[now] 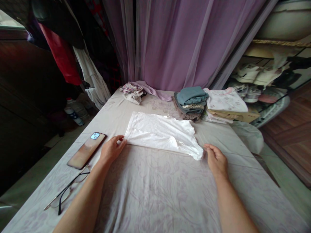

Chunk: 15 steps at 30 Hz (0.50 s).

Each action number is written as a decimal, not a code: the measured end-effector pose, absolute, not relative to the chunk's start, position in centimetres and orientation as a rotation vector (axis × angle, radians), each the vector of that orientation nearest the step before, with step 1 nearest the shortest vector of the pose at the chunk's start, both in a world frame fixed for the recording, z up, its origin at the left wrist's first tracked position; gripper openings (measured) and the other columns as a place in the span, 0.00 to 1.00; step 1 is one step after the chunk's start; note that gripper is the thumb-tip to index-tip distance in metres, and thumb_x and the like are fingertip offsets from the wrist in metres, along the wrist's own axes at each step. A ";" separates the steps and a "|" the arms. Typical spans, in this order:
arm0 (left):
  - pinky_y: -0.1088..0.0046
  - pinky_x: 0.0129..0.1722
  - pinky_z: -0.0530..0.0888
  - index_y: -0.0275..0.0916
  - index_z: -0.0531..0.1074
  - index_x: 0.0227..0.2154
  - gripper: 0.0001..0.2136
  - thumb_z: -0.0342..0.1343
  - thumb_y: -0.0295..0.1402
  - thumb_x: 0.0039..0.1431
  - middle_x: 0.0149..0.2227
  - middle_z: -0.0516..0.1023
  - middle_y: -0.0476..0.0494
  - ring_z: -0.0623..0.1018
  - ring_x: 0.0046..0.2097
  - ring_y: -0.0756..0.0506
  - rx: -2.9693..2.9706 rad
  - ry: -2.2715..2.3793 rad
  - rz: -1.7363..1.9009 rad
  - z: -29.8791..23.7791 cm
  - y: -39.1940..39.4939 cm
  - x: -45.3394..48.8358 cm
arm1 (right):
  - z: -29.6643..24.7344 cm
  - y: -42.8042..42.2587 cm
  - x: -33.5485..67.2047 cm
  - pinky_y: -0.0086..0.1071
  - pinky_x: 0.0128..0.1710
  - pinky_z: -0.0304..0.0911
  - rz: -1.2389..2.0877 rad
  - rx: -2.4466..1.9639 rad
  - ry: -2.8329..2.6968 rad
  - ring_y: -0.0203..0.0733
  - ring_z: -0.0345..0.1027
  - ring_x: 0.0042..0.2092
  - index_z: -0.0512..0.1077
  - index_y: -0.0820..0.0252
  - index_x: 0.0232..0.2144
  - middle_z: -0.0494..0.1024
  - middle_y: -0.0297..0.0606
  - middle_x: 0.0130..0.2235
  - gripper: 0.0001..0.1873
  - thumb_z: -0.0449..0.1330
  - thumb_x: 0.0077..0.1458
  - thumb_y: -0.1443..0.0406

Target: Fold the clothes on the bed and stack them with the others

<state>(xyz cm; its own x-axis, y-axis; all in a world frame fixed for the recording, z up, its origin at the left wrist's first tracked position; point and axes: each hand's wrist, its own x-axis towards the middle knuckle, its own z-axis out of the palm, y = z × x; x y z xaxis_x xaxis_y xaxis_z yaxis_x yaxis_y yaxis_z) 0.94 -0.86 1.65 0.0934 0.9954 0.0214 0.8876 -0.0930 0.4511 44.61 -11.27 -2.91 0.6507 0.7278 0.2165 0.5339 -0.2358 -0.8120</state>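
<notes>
A white garment [155, 131], perhaps a small top, lies folded flat on the bed-like surface, its right side ruffled and bunched. Its near left corner is pinched between the thumb and fingers of my left hand [113, 149]. At the opposite end, my right hand [216, 160] is closed, with fingertips right beside the bunched edge. Whether cloth is caught between those fingers is too small to make out. Left of my left hand lies a phone [85, 152], camera side up, and nearer to me a pair of eyeglasses [69, 189] with unfolded temples.
Behind the garment stand a stack of folded dark clothes [190, 103], a stack topped by a white printed garment [225, 100], and a crumpled floral cloth [133, 92]. A purple curtain [175, 45] hangs behind. Shoes [257, 76] fill a rack at right; bottles [75, 113] stand at left.
</notes>
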 end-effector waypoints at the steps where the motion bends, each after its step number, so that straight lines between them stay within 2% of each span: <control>1: 0.72 0.33 0.67 0.41 0.75 0.45 0.20 0.48 0.49 0.60 0.42 0.81 0.44 0.77 0.34 0.45 2.061 1.886 0.454 1.5 -0.8 1.1 | -2.8 -11.5 44.4 0.40 0.47 0.66 0.285 -1.855 -0.993 0.49 0.73 0.45 0.76 0.61 0.39 0.81 0.47 0.42 0.23 0.49 0.54 0.52; 4: 0.72 0.31 0.65 0.43 0.76 0.41 0.18 0.48 0.49 0.61 0.42 0.81 0.44 0.78 0.36 0.44 2.072 1.968 0.420 1.1 -0.5 1.4 | -2.3 -12.0 43.8 0.41 0.51 0.66 0.336 -1.735 -1.172 0.50 0.72 0.49 0.74 0.60 0.43 0.79 0.47 0.46 0.24 0.52 0.55 0.50; 7: 0.73 0.32 0.65 0.44 0.76 0.40 0.15 0.49 0.45 0.61 0.43 0.81 0.46 0.79 0.38 0.44 2.059 2.024 0.430 0.7 -0.4 1.5 | -2.3 -11.9 43.2 0.45 0.56 0.63 0.288 -1.669 -1.473 0.52 0.69 0.54 0.72 0.57 0.50 0.76 0.44 0.52 0.28 0.61 0.49 0.50; 9: 0.73 0.32 0.65 0.45 0.76 0.40 0.14 0.50 0.44 0.61 0.43 0.82 0.47 0.79 0.38 0.44 2.039 2.036 0.443 0.6 -0.5 1.5 | -2.4 -11.7 43.0 0.47 0.58 0.62 0.247 -1.648 -1.595 0.54 0.68 0.56 0.71 0.56 0.51 0.75 0.45 0.54 0.29 0.63 0.47 0.53; 12: 0.74 0.31 0.65 0.46 0.73 0.46 0.15 0.50 0.42 0.61 0.43 0.82 0.49 0.78 0.34 0.46 1.986 2.006 0.505 0.6 -0.6 1.5 | -2.6 -11.7 43.0 0.49 0.58 0.62 0.248 -1.672 -1.643 0.56 0.67 0.56 0.71 0.56 0.51 0.74 0.46 0.54 0.28 0.63 0.47 0.54; 15: 0.74 0.30 0.66 0.45 0.69 0.53 0.19 0.49 0.43 0.61 0.43 0.82 0.49 0.77 0.31 0.48 1.925 1.938 0.588 0.7 -0.7 1.6 | -2.5 -12.0 43.2 0.47 0.59 0.62 0.330 -1.705 -1.650 0.55 0.67 0.57 0.69 0.57 0.54 0.73 0.46 0.56 0.31 0.63 0.46 0.55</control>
<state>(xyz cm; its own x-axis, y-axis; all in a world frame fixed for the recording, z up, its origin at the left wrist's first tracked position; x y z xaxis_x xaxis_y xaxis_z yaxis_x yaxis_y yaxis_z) 1.64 -0.67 0.72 -0.0188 0.9988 0.0450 0.8556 -0.0072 0.5177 43.21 -11.98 -2.51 0.1440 0.9437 0.2978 0.7568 0.0889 -0.6475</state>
